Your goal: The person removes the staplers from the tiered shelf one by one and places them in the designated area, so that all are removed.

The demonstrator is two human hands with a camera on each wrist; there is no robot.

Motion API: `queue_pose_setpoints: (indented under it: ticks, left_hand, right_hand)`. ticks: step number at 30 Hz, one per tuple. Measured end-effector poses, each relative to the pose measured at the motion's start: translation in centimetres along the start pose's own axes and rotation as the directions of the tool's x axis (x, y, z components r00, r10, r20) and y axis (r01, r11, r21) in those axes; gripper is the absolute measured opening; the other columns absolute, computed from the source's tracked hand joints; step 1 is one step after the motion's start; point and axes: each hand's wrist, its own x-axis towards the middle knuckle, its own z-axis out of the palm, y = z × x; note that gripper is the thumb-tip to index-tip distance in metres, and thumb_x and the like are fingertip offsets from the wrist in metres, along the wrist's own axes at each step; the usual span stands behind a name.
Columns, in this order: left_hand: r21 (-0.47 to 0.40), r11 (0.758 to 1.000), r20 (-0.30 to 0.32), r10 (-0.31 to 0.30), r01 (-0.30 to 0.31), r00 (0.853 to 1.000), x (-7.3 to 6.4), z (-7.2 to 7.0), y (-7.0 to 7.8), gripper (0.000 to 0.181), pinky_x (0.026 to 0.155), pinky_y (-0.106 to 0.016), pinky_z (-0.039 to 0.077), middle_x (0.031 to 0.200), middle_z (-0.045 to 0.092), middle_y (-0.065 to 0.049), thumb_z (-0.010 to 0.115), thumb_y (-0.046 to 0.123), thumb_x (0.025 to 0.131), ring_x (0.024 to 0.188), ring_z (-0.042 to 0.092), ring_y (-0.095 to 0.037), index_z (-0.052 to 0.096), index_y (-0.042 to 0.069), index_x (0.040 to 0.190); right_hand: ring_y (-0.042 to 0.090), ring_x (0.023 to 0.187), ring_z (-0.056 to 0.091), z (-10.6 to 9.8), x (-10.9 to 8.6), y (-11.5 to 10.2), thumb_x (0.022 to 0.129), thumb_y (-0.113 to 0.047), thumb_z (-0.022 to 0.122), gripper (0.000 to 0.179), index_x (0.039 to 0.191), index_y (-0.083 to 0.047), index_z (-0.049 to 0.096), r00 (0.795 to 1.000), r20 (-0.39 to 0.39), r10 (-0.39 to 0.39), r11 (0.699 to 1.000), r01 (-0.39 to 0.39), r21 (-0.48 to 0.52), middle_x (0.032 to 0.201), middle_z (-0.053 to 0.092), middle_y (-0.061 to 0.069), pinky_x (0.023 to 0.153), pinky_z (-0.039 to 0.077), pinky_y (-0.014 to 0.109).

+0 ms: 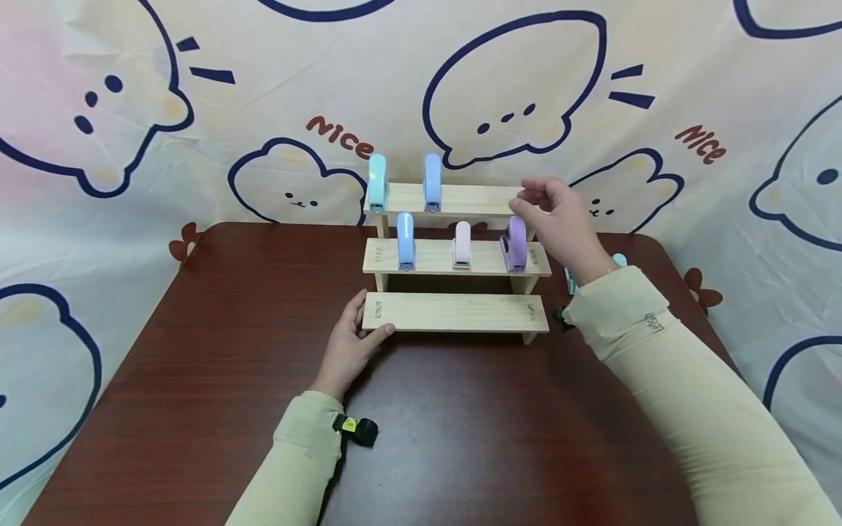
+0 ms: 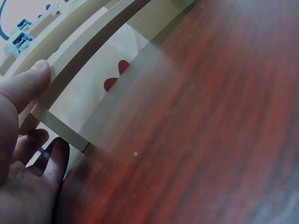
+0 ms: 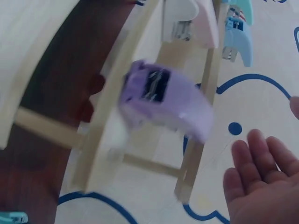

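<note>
A three-step wooden rack [image 1: 454, 313] stands on the table. My left hand [image 1: 349, 347] grips the left end of its lowest step, thumb on the front edge and fingers round the side. On the middle step stand a blue stapler [image 1: 406, 241], a pale pink stapler [image 1: 463, 245] and a purple stapler [image 1: 515, 245]. The top step bears a mint stapler [image 1: 377, 183] and another blue stapler [image 1: 432, 183] toward its left. My right hand [image 1: 559, 223] hovers by the top step's right end, fingers loosely bent. In the right wrist view it holds nothing, apart from the purple stapler.
Another mint stapler [image 1: 569, 281] lies on the table right of the rack, partly hidden behind my right wrist. The dark wooden table [image 1: 434, 431] extends in front. A cartoon-printed cloth [image 1: 500, 80] hangs close behind the rack.
</note>
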Motion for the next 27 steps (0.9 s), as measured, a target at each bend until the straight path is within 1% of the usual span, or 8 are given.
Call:
queue_pose_setpoints:
  ticks: [3,7,10,14,17,19,23,27]
  left_hand:
    - [-0.001,1.0,0.0,-0.001,0.001,1.0,0.0,-0.1,0.1,0.088,0.093,-0.015,0.044,0.155,0.042,-0.012,0.077,0.013,0.09,0.132,0.049,-0.02,0.023,0.007,0.159]
    - [0.005,1.0,0.002,-0.013,0.013,1.0,0.0,-0.3,0.1,0.089,0.093,-0.016,0.045,0.156,0.041,-0.01,0.078,0.014,0.09,0.132,0.049,-0.018,0.023,0.009,0.159]
    - [0.008,1.0,0.004,-0.02,0.02,1.0,0.0,-0.3,0.1,0.089,0.091,-0.016,0.046,0.157,0.041,-0.009,0.079,0.015,0.089,0.131,0.05,-0.018,0.024,0.01,0.159]
    - [-0.002,1.0,0.006,-0.017,0.017,1.0,0.1,-0.3,0.2,0.09,0.09,-0.016,0.046,0.157,0.041,-0.009,0.079,0.015,0.088,0.131,0.05,-0.018,0.024,0.01,0.159]
    - [-0.012,1.0,0.002,-0.018,0.018,1.0,0.1,-0.3,0.3,0.09,0.092,-0.018,0.047,0.157,0.041,-0.009,0.08,0.015,0.088,0.131,0.05,-0.019,0.025,0.01,0.159]
    - [-0.013,1.0,0.003,-0.025,0.025,1.0,0.1,-0.2,0.1,0.09,0.094,-0.022,0.047,0.157,0.04,-0.008,0.08,0.015,0.088,0.131,0.05,-0.018,0.025,0.01,0.159]
    - [-0.011,1.0,0.003,-0.027,0.027,1.0,0.0,-0.2,-0.1,0.09,0.104,-0.035,0.044,0.158,0.038,-0.008,0.08,0.016,0.088,0.135,0.046,-0.017,0.026,0.011,0.159]
    - [-0.009,1.0,-0.004,-0.021,0.021,1.0,0.0,-0.3,-0.1,0.089,0.107,-0.042,0.041,0.158,0.039,-0.008,0.08,0.016,0.088,0.136,0.045,-0.017,0.026,0.011,0.159]
  right_hand:
    - [0.024,0.121,0.052,0.6,0.8,-0.8,0.099,-0.04,0.063,0.056,0.144,-0.009,0.052,0.998,0.069,0.006,1.0,-0.005,-0.016,0.131,0.061,0.008,0.106,0.041,0.043]
    - [0.022,0.122,0.052,1.6,1.8,-1.9,0.098,-0.041,0.065,0.058,0.146,-0.011,0.05,0.986,0.16,0.036,0.999,-0.031,-0.035,0.133,0.059,0.007,0.106,0.042,0.042]
    - [0.022,0.118,0.055,2.4,2.3,-2.6,0.097,-0.04,0.066,0.056,0.143,-0.011,0.052,0.98,0.196,0.042,0.998,-0.033,-0.049,0.131,0.06,0.006,0.102,0.046,0.041]
    - [0.021,0.114,0.057,3.6,3.0,-3.3,0.098,-0.035,0.067,0.05,0.139,-0.01,0.056,0.978,0.205,0.02,0.998,-0.008,-0.06,0.128,0.063,0.006,0.099,0.049,0.038]
    - [0.02,0.114,0.058,4.6,3.5,-3.6,0.098,-0.03,0.067,0.046,0.138,-0.009,0.057,0.979,0.202,-0.004,1.0,0.009,-0.024,0.127,0.063,0.006,0.1,0.049,0.036]
    - [0.019,0.113,0.059,5.2,3.8,-3.8,0.098,-0.028,0.067,0.045,0.137,-0.009,0.057,0.981,0.196,-0.01,1.0,0.008,0.011,0.125,0.064,0.006,0.1,0.048,0.035]
    - [0.019,0.114,0.057,6.2,4.3,-4.2,0.098,-0.029,0.068,0.047,0.138,-0.009,0.057,0.983,0.182,0.027,0.997,-0.04,0.064,0.126,0.063,0.006,0.101,0.047,0.034]
    - [0.017,0.117,0.056,7.2,5.0,-4.9,0.097,-0.03,0.069,0.051,0.142,-0.011,0.055,0.98,0.174,0.092,0.99,-0.109,0.092,0.13,0.062,0.004,0.103,0.045,0.031]
